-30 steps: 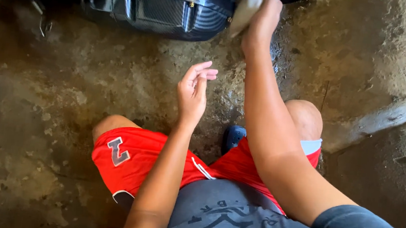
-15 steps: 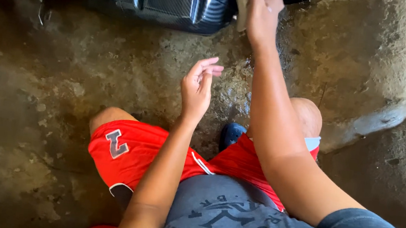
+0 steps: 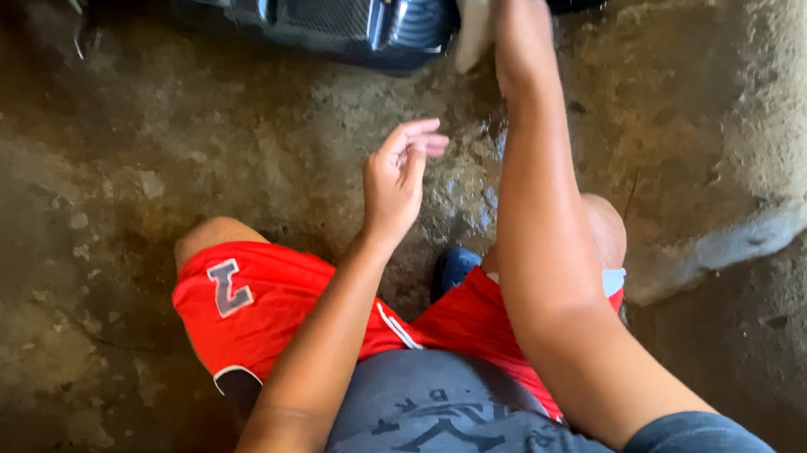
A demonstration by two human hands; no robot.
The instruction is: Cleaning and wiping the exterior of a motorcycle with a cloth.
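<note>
The right hand [image 3: 517, 19] is gripping a pale cloth [image 3: 468, 9] against the dark grilled machine [image 3: 317, 3], wiping seemingly underway, while the left hand [image 3: 397, 176] is hovering below it, fingers loosely curled and empty.

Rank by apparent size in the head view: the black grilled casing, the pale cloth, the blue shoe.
1. Black grilled casing, largest.
2. Pale cloth, held by the right hand, partly cut off.
3. Blue shoe, mostly hidden, so unsure.
</note>
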